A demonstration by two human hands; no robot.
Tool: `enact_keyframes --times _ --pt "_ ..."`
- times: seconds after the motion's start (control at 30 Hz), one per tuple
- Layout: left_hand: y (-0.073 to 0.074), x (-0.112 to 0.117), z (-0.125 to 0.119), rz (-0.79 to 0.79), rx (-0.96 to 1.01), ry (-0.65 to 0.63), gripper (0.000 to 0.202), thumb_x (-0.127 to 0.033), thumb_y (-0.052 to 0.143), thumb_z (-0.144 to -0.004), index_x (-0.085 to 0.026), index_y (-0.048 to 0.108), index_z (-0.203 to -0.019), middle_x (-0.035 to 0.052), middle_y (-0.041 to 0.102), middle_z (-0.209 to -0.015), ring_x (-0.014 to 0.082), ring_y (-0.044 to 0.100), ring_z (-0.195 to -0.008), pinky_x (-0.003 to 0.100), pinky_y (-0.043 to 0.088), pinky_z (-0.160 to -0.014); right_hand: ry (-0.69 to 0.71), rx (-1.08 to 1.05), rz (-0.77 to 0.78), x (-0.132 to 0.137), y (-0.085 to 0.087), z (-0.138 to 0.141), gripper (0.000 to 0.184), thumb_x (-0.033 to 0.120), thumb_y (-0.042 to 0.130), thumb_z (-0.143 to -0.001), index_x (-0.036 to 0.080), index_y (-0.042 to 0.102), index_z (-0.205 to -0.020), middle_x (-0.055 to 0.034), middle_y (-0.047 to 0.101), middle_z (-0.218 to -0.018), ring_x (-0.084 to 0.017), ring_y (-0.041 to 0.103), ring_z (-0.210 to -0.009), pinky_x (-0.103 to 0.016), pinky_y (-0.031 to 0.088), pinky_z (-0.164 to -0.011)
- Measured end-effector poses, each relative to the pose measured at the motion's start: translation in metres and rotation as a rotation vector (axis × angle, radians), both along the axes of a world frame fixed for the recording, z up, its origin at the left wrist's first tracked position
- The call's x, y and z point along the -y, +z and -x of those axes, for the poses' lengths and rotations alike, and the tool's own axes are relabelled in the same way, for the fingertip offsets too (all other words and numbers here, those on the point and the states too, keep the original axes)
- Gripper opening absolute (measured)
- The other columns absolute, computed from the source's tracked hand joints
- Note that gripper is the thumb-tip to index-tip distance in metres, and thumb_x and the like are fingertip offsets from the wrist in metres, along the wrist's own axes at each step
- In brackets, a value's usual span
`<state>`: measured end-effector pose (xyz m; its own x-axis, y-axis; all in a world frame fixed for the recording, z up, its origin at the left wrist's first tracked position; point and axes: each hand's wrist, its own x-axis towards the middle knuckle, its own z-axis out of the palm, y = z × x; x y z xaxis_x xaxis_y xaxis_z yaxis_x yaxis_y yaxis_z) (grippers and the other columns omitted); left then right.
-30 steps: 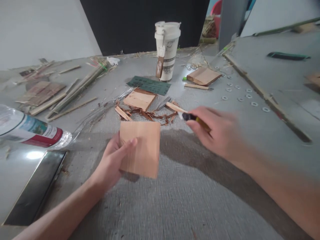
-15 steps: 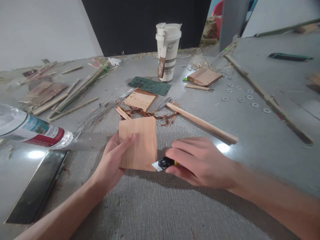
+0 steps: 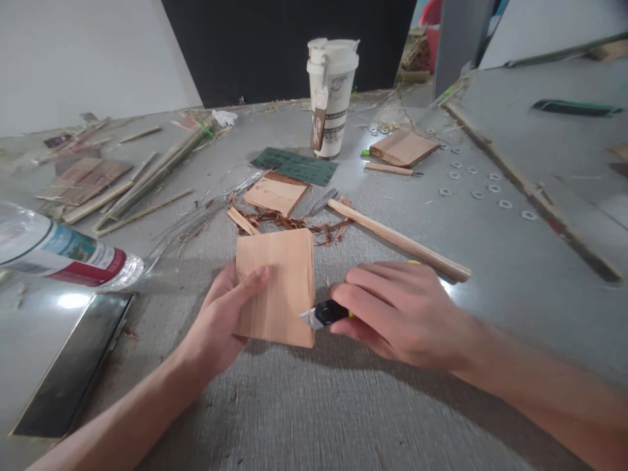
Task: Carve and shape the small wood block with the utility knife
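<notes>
A square wooden board [image 3: 282, 294] is gripped at its left edge by my left hand [image 3: 226, 307], thumb flat on its face and the fingers hidden behind. My right hand [image 3: 392, 314] is closed round a utility knife [image 3: 331, 314] with a black and yellow body. Its short blade lies at the board's right edge, near the lower corner. Just beyond the board are a smaller wood block [image 3: 277, 195], reddish-brown bark shavings [image 3: 275, 221] and a chisel [image 3: 397, 239] with a long wooden handle.
A white lidded cup [image 3: 333, 98] stands behind a green sandpaper sheet [image 3: 294, 167]. At left lie a plastic bottle [image 3: 63, 252] and a dark phone [image 3: 73, 366]. Metal washers [image 3: 494, 188], another wood block [image 3: 405, 148] and a long strip [image 3: 534, 193] are on the right.
The knife blade has moved slightly up along the board's right edge. The board is turned a little, its lower right corner now lower. My left hand keeps its hold.
</notes>
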<state>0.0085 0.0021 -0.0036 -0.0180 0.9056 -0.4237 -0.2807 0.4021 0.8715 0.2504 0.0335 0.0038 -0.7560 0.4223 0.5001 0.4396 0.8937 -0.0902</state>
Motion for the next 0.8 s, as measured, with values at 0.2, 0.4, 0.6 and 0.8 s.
enact_keyframes --times 0.2,0.4,0.6,0.8 --pt "-0.001 0.007 -0.002 0.041 0.039 -0.084 0.046 -0.045 0.084 -0.074 -0.021 0.065 -0.109 0.0049 0.074 -0.084 0.0151 0.068 -0.06 0.02 0.054 -0.051 -0.218 -0.073 -0.049 -0.015 0.006 -0.016 0.02 0.033 0.053 -0.103 0.016 0.063 -0.099 -0.0048 0.069 -0.087 -0.015 0.06 -0.071 -0.028 0.042 -0.061" --pt "-0.003 0.002 0.0 0.01 -0.008 0.032 0.051 -0.048 0.083 -0.074 -0.022 0.063 -0.113 0.0044 0.074 -0.093 0.0151 0.068 -0.064 0.02 0.055 -0.051 -0.262 -0.159 -0.01 -0.024 0.003 -0.023 0.019 0.032 0.054 -0.103 0.015 0.063 -0.101 -0.0036 0.068 -0.084 -0.012 0.057 -0.065 -0.026 0.037 -0.055" --pt "-0.003 0.0 0.001 0.025 -0.017 0.042 0.052 -0.048 0.081 -0.076 -0.024 0.061 -0.118 0.006 0.074 -0.099 0.0187 0.07 -0.067 0.023 0.056 -0.05 0.067 -0.022 0.096 -0.007 -0.001 -0.005 0.039 0.045 0.04 -0.107 0.017 0.062 -0.089 -0.0014 0.06 -0.076 -0.014 0.052 -0.065 -0.03 0.037 -0.059" --pt "-0.003 0.001 -0.001 -0.005 0.004 0.017 0.051 -0.048 0.079 -0.079 -0.022 0.061 -0.119 0.0058 0.074 -0.097 0.0159 0.067 -0.062 0.023 0.055 -0.05 0.117 0.008 0.167 -0.001 -0.005 0.001 0.043 0.045 0.037 -0.108 0.018 0.061 -0.086 -0.0015 0.06 -0.076 -0.014 0.051 -0.065 -0.03 0.037 -0.059"
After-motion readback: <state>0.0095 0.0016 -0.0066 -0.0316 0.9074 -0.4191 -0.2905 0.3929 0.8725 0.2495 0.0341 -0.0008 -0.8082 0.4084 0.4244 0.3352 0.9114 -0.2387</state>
